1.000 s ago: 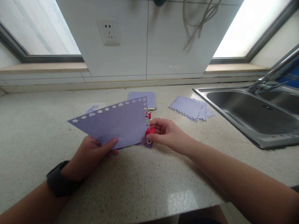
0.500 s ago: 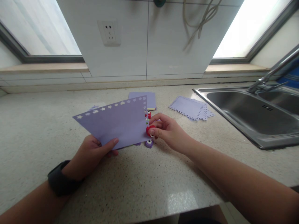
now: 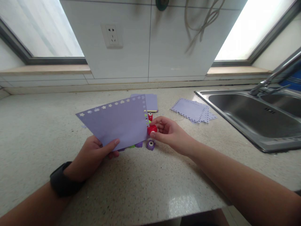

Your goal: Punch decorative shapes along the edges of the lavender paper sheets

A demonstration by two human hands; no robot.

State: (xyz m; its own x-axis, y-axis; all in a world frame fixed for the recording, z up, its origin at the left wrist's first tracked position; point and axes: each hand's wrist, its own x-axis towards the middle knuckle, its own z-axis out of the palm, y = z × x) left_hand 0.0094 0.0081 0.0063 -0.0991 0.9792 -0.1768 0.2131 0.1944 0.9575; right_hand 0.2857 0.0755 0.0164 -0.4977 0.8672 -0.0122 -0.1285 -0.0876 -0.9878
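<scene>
My left hand (image 3: pixel 92 157) grips the near edge of a purple paper sheet (image 3: pixel 117 122), holding it tilted above the counter. Small star and heart shapes are punched along its far edge and right edge. My right hand (image 3: pixel 169 131) pinches a small red punch (image 3: pixel 152 129) at the sheet's right edge. A purple punch (image 3: pixel 150 144) lies on the counter just below that hand. Another red punch (image 3: pixel 150 116) and a green and a purple one (image 3: pixel 136 145) show near the sheet's edges, partly hidden by it.
A stack of purple sheets with punched borders (image 3: pixel 191 109) lies to the right, near the steel sink (image 3: pixel 254 117) and its tap (image 3: pixel 272 77). More purple paper (image 3: pixel 150 101) lies behind the held sheet. A wall socket (image 3: pixel 112 35) and hanging cord (image 3: pixel 202 20) are on the tiled wall.
The sheet's left corner has swung rightward and the sheet sits a little higher and farther from me. My right hand with the red punch has moved slightly up along the right edge.
</scene>
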